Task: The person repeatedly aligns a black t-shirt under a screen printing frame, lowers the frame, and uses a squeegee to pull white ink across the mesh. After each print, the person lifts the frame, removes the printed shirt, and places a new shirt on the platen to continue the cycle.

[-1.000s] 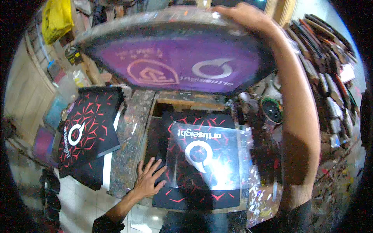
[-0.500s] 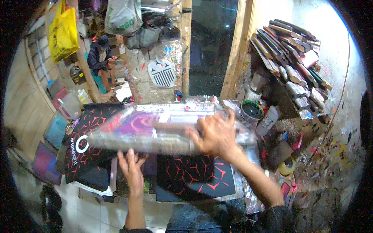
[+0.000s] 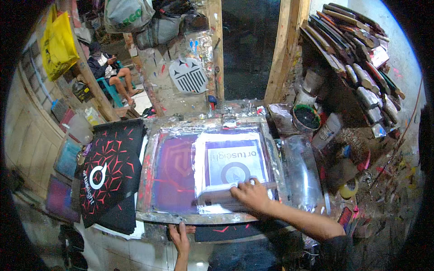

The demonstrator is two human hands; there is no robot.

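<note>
A wooden-framed printing screen (image 3: 174, 203) lies flat on the bench in front of me, its purple mesh showing a white-edged window with a ring-shaped design. My right hand (image 3: 252, 197) is closed on a squeegee (image 3: 214, 196), which rests across the lower part of that window. Just below the frame's front edge, my left hand (image 3: 181, 237) has its fingers apart and holds nothing. Black fabric with red lines (image 3: 221, 231) sticks out from under the screen; most of it is hidden. To the left lies a stack of printed black fabric pieces (image 3: 110, 158).
An ink tub (image 3: 306, 118) and a clear plastic bottle (image 3: 327, 131) stand at the right. Many squeegees (image 3: 357, 49) are stacked on the wall rack. A tape roll (image 3: 348, 189) lies lower right. A seated person (image 3: 106, 67) is at the far left.
The raised, tilted screen has come down flat over the black fabric. My right hand, on the squeegee, has moved down toward me, and my left hand has moved lower and right.
</note>
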